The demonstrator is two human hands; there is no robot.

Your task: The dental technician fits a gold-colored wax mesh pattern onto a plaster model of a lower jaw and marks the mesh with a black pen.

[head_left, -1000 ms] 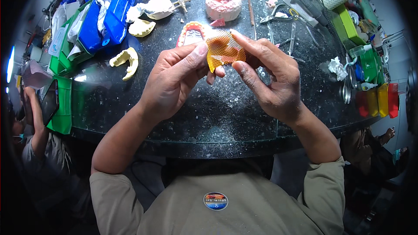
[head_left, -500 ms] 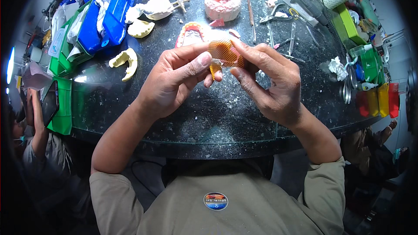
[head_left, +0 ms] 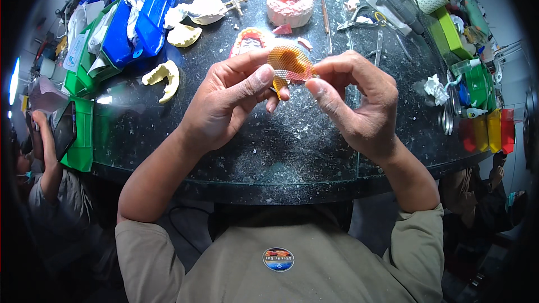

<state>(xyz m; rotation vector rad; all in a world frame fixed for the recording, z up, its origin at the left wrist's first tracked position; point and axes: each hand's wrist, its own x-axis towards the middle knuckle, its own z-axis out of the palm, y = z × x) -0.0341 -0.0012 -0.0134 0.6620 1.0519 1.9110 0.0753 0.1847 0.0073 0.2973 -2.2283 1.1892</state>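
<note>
A curved piece of gold-coloured metal mesh [head_left: 283, 59] is held up between my hands, above the dark bench. My left hand [head_left: 222, 95] grips its left side, with the thumb in front and the fingers behind. At the right edge, the thumb and forefinger of my right hand [head_left: 365, 98] pinch the mesh. Its middle bows into a hollow, and a narrow strip hangs below by my left fingertips. Just behind my left fingers lies a dental model [head_left: 250, 38] with teeth in a red base, partly covered by the hand.
Beyond the mesh stands a round, pink-stained pot [head_left: 289, 8] with a metal neck. Pale plaster arches [head_left: 164, 80] lie left, near blue bins [head_left: 147, 19] and a green bin [head_left: 78, 140]. Hand tools, including pliers [head_left: 359, 19], lie far right. White dust covers the bench [head_left: 269, 157].
My right hand has shifted right and its fingers have slid to the mesh's edge, uncovering more of it. The mesh has turned slightly. My left hand keeps its hold.
</note>
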